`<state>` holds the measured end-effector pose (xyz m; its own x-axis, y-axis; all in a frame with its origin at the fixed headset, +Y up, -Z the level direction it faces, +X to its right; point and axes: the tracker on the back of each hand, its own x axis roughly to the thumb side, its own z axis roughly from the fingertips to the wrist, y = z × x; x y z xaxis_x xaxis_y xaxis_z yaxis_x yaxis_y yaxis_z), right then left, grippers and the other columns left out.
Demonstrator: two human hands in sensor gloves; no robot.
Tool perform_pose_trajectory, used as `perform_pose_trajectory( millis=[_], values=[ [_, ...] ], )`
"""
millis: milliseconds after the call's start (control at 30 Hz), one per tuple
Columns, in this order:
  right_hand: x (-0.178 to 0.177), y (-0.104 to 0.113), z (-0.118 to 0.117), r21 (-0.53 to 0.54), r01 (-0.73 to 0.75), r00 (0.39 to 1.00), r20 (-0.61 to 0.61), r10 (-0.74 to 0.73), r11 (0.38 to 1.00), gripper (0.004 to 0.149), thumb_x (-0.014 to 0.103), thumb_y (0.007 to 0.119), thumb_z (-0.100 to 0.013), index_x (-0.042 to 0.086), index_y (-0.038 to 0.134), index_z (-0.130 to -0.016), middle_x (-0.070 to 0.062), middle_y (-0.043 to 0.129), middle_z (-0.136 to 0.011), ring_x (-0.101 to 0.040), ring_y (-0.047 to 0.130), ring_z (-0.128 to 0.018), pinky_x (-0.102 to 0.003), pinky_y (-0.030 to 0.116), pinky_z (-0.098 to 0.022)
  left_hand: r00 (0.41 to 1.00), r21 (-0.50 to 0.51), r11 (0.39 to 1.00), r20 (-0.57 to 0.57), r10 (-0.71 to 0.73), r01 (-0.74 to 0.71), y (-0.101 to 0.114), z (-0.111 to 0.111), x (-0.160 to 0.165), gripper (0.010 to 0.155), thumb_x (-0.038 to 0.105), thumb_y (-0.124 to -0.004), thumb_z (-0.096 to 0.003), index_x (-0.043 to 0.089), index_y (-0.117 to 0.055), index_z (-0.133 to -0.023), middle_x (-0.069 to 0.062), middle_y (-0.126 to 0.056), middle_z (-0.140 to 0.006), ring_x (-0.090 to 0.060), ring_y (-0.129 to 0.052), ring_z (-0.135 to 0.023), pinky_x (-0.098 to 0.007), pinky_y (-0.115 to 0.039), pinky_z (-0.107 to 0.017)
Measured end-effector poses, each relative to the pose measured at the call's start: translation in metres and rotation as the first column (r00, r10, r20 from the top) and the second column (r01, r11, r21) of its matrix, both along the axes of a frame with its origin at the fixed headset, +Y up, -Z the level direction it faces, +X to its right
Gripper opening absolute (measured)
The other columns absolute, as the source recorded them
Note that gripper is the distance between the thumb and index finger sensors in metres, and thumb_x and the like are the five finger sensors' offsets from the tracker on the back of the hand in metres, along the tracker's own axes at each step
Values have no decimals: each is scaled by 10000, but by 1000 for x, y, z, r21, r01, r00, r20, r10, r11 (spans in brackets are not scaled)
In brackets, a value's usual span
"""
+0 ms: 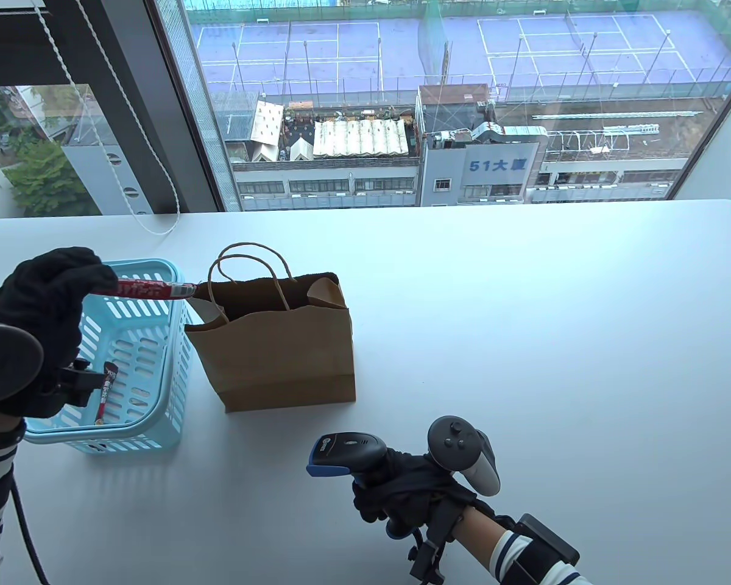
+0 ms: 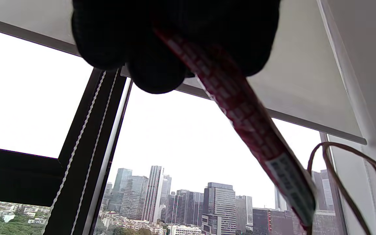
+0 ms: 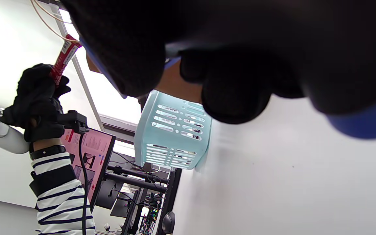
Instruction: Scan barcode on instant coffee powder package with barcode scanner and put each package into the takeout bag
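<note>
My left hand (image 1: 52,292) pinches one end of a red coffee stick (image 1: 152,289) above the blue basket (image 1: 158,365); the stick's free tip reaches the left rim of the open brown paper bag (image 1: 280,353). In the left wrist view the stick (image 2: 237,107) runs down to the right with a printed label near its tip, close to the bag's handles (image 2: 348,182). My right hand (image 1: 411,487) grips the black and blue barcode scanner (image 1: 347,454) low over the table in front of the bag. Another red stick (image 1: 105,390) lies inside the basket.
The white table (image 1: 524,341) runs to a window sill at the back. A blind cord (image 1: 152,225) hangs onto the table behind the basket. The right wrist view shows the basket (image 3: 171,133), my left hand (image 3: 41,98) and a monitor (image 3: 90,156) beyond the table.
</note>
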<state>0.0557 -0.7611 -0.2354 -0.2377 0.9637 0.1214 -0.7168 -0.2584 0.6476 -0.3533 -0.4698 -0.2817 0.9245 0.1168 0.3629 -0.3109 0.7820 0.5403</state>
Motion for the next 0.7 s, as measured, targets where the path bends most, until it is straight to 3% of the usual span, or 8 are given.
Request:
perform_pose_trajectory(
  millis=[367, 700],
  values=[
    [0, 0, 0, -3, -2, 1000, -1, 2, 1000, 589, 290, 886, -456, 32, 631, -921, -146, 856, -742, -313, 995, -485, -490, 847, -377, 995, -171, 985, 99, -8, 25, -29, -47, 42, 361, 167, -727, -436, 395, -872, -675, 90, -902, -832, -175, -1001, -649, -430, -848, -565],
    [0, 0, 0, -4, -3, 1000, -1, 3, 1000, 591, 289, 886, -457, 29, 630, -921, -149, 854, -743, -315, 995, -486, -492, 846, -377, 993, -219, 974, 112, -32, 56, -56, -70, 65, 349, 197, -750, -427, 433, -883, -648, 156, -932, -801, -152, -983, -679, -423, -815, -618]
  ],
)
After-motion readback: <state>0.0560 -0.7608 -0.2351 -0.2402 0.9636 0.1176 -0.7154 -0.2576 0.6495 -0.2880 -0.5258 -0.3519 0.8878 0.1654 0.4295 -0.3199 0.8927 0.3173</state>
